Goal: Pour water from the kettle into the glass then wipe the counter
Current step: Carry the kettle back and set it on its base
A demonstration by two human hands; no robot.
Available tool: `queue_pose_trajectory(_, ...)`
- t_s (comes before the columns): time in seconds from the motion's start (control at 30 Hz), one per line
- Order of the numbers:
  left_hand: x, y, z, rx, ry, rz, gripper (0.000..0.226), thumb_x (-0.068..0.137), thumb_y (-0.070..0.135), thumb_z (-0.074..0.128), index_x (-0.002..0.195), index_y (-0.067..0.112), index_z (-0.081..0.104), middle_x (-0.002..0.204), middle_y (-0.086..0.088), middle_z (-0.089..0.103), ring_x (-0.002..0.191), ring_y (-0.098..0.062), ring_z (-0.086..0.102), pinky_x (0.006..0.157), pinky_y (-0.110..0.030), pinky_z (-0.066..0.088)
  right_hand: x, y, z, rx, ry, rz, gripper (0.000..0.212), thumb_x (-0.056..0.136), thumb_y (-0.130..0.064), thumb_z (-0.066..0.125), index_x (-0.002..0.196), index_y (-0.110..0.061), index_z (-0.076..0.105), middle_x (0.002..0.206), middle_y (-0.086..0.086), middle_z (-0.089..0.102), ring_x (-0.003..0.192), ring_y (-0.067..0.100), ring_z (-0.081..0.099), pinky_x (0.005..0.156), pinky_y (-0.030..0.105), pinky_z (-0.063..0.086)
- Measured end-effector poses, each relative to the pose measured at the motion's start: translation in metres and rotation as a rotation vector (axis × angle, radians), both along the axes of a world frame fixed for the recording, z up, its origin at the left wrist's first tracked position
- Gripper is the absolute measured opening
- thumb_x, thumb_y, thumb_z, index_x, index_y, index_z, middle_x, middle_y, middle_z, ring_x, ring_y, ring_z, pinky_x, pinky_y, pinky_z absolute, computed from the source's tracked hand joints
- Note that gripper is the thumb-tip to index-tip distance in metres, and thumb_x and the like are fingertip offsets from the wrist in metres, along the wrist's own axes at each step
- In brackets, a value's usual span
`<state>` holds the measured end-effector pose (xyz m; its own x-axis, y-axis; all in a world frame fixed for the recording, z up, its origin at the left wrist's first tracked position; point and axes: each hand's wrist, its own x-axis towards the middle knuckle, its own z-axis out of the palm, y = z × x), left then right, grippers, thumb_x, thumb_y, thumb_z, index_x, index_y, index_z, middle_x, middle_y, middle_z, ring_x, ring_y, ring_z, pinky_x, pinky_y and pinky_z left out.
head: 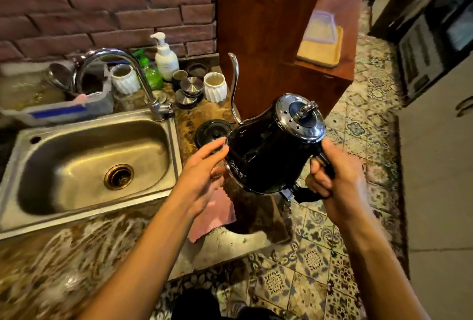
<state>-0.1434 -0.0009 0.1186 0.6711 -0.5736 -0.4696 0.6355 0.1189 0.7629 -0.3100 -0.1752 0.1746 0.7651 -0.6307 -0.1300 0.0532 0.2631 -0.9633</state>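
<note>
A black gooseneck kettle (266,150) with a chrome lid is lifted off the counter and tilted, its thin spout (234,81) pointing up and away. My right hand (335,178) grips the kettle's black handle. Straight fingers of my left hand (202,173) touch the kettle's lower side. The kettle's round black base (211,131) sits on the marbled counter (102,255) behind my left hand. A pink cloth (212,214) lies on the counter under my left hand. I cannot pick out a glass for certain.
A steel sink (84,163) with a curved tap (122,68) fills the left. Behind it stand two white ribbed cups (215,86), metal lids, a soap pump bottle (165,57) and a green bottle. A wooden cabinet (281,38) rises beyond; patterned floor tiles lie to the right.
</note>
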Motion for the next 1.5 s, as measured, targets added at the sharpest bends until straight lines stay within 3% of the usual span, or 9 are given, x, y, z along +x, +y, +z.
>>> queue_pose_trajectory(0.17, 0.015, -0.016, -0.006, 0.022, 0.068, 0.074, 0.023, 0.095, 0.014, 0.07, 0.117, 0.02, 0.077, 0.109, -0.005, 0.074, 0.09, -0.022, 0.044, 0.093, -0.035, 0.043, 0.015, -0.016, -0.007, -0.004, 0.034, 0.151, 0.055, 0.094, -0.059, 0.057, 0.059, -0.017, 0.064, 0.039, -0.008, 0.037, 0.033, 0.01, 0.028, 0.042, 0.023, 0.028)
queue_pose_trajectory(0.4, 0.043, -0.03, -0.026, 0.109, 0.042, 0.074, 0.028, 0.098, 0.019, 0.067, 0.125, 0.019, 0.075, 0.122, -0.003, 0.078, 0.12, -0.024, 0.067, 0.101, -0.04, 0.054, 0.044, -0.028, -0.025, 0.01, 0.078, 0.322, 0.057, 0.089, -0.068, 0.063, 0.061, -0.019, 0.063, 0.042, -0.006, 0.04, 0.037, 0.014, 0.032, 0.046, 0.025, 0.032)
queue_pose_trajectory(0.5, 0.059, -0.037, -0.036, 0.141, 0.053, 0.105, 0.026, 0.099, 0.018, 0.066, 0.123, 0.02, 0.075, 0.119, -0.001, 0.079, 0.115, -0.02, 0.069, 0.099, -0.038, 0.055, 0.06, -0.032, -0.034, 0.015, 0.12, 0.343, 0.056, 0.09, -0.067, 0.062, 0.062, -0.019, 0.061, 0.044, -0.006, 0.04, 0.04, 0.015, 0.032, 0.05, 0.028, 0.033)
queue_pose_trajectory(0.7, 0.099, -0.044, -0.06, 0.169, 0.05, 0.093, 0.02, 0.099, 0.016, 0.065, 0.114, 0.02, 0.078, 0.103, 0.002, 0.083, 0.083, -0.004, 0.078, 0.063, -0.019, 0.06, 0.098, -0.031, -0.051, -0.049, 0.207, 0.426, 0.066, 0.091, -0.069, 0.06, 0.066, -0.008, 0.057, 0.051, 0.0, 0.045, 0.05, 0.017, 0.044, 0.056, 0.026, 0.041)
queue_pose_trajectory(0.83, 0.127, -0.049, -0.079, 0.248, 0.014, 0.058, 0.02, 0.098, 0.02, 0.065, 0.112, 0.021, 0.078, 0.097, 0.004, 0.083, 0.085, -0.007, 0.077, 0.069, -0.023, 0.06, 0.128, -0.018, -0.068, -0.099, 0.262, 0.406, 0.058, 0.099, -0.054, 0.052, 0.075, -0.001, 0.057, 0.055, 0.001, 0.048, 0.054, 0.016, 0.048, 0.061, 0.035, 0.038)
queue_pose_trajectory(1.03, 0.154, -0.057, -0.09, 0.417, 0.013, -0.005, 0.027, 0.103, 0.028, 0.053, 0.122, 0.023, 0.071, 0.098, 0.005, 0.072, 0.085, -0.008, 0.066, 0.086, -0.038, 0.06, 0.167, -0.003, -0.093, -0.083, 0.312, 0.264, 0.046, 0.107, -0.042, 0.048, 0.075, -0.01, 0.059, 0.057, -0.004, 0.049, 0.057, 0.012, 0.046, 0.059, 0.02, 0.044)
queue_pose_trajectory(1.2, 0.157, -0.055, -0.1, 0.368, 0.101, 0.0, 0.032, 0.107, 0.031, 0.051, 0.131, 0.017, 0.065, 0.128, -0.002, 0.072, 0.119, -0.018, 0.066, 0.11, -0.047, 0.049, 0.193, 0.004, -0.11, -0.071, 0.323, 0.197, 0.047, 0.107, -0.041, 0.049, 0.069, -0.014, 0.059, 0.056, -0.004, 0.049, 0.056, 0.011, 0.045, 0.058, 0.022, 0.041)
queue_pose_trajectory(1.37, 0.159, -0.055, -0.103, 0.338, 0.138, 0.029, 0.033, 0.106, 0.039, 0.052, 0.131, 0.022, 0.064, 0.129, 0.0, 0.071, 0.123, -0.018, 0.064, 0.11, -0.042, 0.05, 0.21, 0.01, -0.12, -0.079, 0.364, 0.193, 0.051, 0.106, -0.047, 0.048, 0.062, -0.023, 0.057, 0.058, -0.004, 0.049, 0.057, 0.012, 0.044, 0.062, 0.029, 0.039)
queue_pose_trajectory(1.5, 0.163, -0.056, -0.106, 0.335, 0.122, 0.04, 0.018, 0.106, 0.038, 0.052, 0.108, 0.029, 0.067, 0.125, 0.002, 0.071, 0.115, -0.012, 0.064, 0.104, -0.035, 0.049, 0.221, 0.014, -0.126, -0.093, 0.384, 0.184, 0.05, 0.105, -0.049, 0.048, 0.063, -0.023, 0.058, 0.058, -0.002, 0.051, 0.059, 0.014, 0.045, 0.066, 0.035, 0.039)
